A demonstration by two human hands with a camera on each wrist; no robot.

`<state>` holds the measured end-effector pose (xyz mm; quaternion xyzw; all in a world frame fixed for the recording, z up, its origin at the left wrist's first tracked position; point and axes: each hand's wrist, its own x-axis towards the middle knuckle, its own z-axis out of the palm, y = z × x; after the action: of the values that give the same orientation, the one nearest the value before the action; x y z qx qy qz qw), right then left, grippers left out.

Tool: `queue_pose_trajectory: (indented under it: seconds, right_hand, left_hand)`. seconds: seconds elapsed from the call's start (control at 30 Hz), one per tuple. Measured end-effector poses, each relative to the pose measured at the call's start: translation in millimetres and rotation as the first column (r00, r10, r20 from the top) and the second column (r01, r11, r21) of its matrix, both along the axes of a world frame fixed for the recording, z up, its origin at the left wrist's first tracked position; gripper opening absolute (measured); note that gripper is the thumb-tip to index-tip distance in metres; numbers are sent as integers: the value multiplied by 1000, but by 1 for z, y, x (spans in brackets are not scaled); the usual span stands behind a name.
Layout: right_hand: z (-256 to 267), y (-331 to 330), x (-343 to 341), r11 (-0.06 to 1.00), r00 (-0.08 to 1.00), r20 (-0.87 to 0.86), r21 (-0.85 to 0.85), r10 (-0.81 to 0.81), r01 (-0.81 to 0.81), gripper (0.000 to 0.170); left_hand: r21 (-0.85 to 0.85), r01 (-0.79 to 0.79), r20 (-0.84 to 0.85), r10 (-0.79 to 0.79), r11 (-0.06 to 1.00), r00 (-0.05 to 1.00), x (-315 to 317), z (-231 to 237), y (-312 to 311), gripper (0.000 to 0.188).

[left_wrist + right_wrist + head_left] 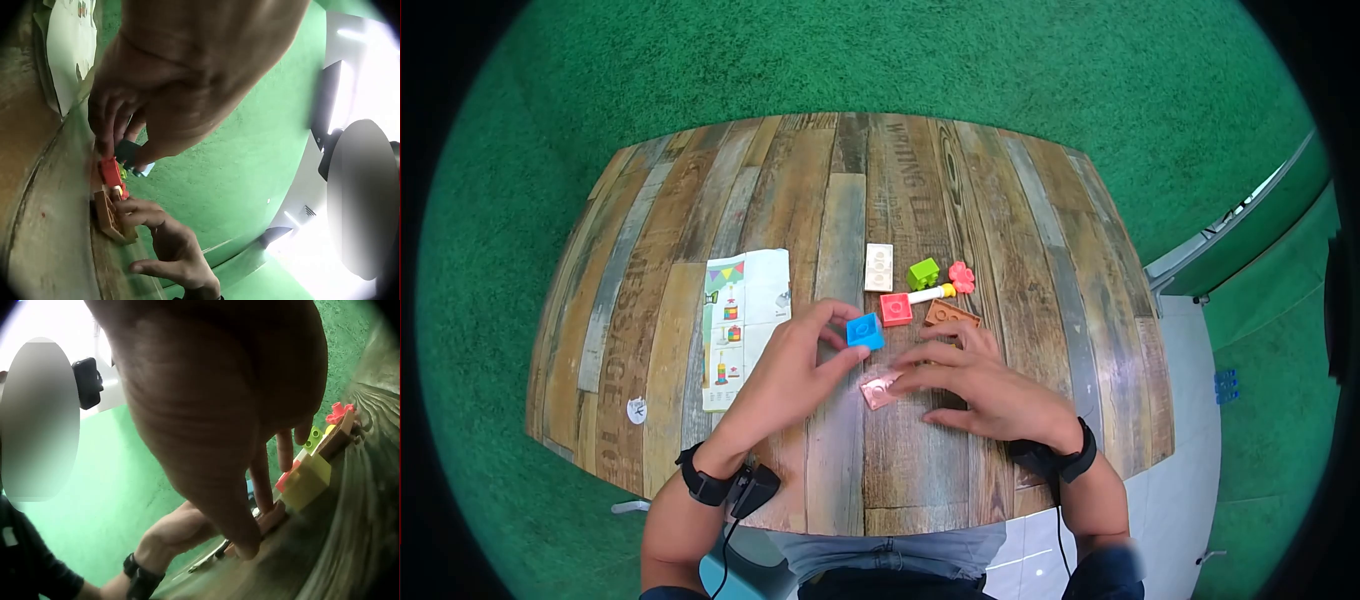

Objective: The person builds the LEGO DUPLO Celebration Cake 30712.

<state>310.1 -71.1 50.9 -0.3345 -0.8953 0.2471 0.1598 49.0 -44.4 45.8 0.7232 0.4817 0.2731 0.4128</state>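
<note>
My left hand (795,355) pinches a blue square toy brick (864,331) between thumb and fingertips, just left of a red brick (896,309). In the left wrist view the blue brick (128,152) looks dark, with the thumb along its side. My right hand (990,385) hovers low, its fingers spread and loosely bent. Its index fingertip overlaps the right end of a flat pink brick (875,391) lying on the table. Beyond those fingers in the right wrist view stands a yellow brick (307,482), mostly hidden from the head view.
Behind the hands lie a whitish brick (879,266), a lime green brick (923,273), a white stick with a yellow end (930,294), a pink flower piece (962,277) and a brown brick (951,313). A picture instruction sheet (745,310) lies left, near a round white sticker (636,410).
</note>
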Motion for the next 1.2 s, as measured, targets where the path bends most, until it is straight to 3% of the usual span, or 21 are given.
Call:
queue_pose_trajectory:
  seconds: [0.03, 0.1, 0.13, 0.2, 0.43, 0.63, 0.7, 0.77, 0.83, 0.87, 1.03, 1.2]
  right_hand:
    - [1, 1, 0, 1000, 1000, -1, 1, -1, 1, 48]
    - [5, 4, 1, 993, 999, 48, -116, 24, -18, 41]
    - [5, 4, 1, 993, 999, 46, -115, 22, -17, 41]
    - [2, 5, 2, 995, 999, 29, -91, 44, -41, 36]
    - [3, 3, 1, 997, 999, -38, -76, 18, -20, 27]
    - [-2, 12, 6, 980, 963, -210, -138, -168, 141, 15]
    - [0, 13, 8, 931, 910, -264, -266, -320, 250, 15]
    - [-11, 17, 11, 901, 882, -305, -358, -360, 244, 18]
    - [-18, 20, 12, 819, 757, -472, -555, -452, 143, 20]
    - [-15, 20, 11, 819, 759, -471, -555, -450, 142, 20]
    - [-4, 17, 6, 598, 724, -381, -800, -575, 54, 23]
    - [-8, 16, 4, 521, 676, -390, -854, -625, -11, 25]
  left_hand:
    - [1, 1, -1, -1, 1000, 1000, 1, -2, 0, 34]
    - [-216, 67, 301, 1, 974, 954, 3, -7, 1, 30]
    - [-215, 68, 299, -1, 974, 954, 2, -7, 1, 30]
    - [-416, 135, 420, 58, 899, 906, 1, -6, 1, 37]
    - [-493, 216, 465, 45, 843, 884, -1, -8, 4, 40]
    - [-550, 242, 579, 156, 799, 800, 3, 0, 2, 38]
    - [-562, 262, 626, 196, 785, 755, 3, 0, 2, 38]
    - [-556, 270, 631, 189, 786, 752, 2, -2, 2, 38]
    - [-551, 277, 637, 183, 787, 748, 0, -3, 2, 39]
    - [-548, 263, 629, 184, 794, 755, 0, -4, 1, 40]
    - [-539, 251, 614, 170, 804, 771, 0, -3, 1, 43]
    - [-558, 309, 623, 143, 770, 769, 0, 2, 1, 44]
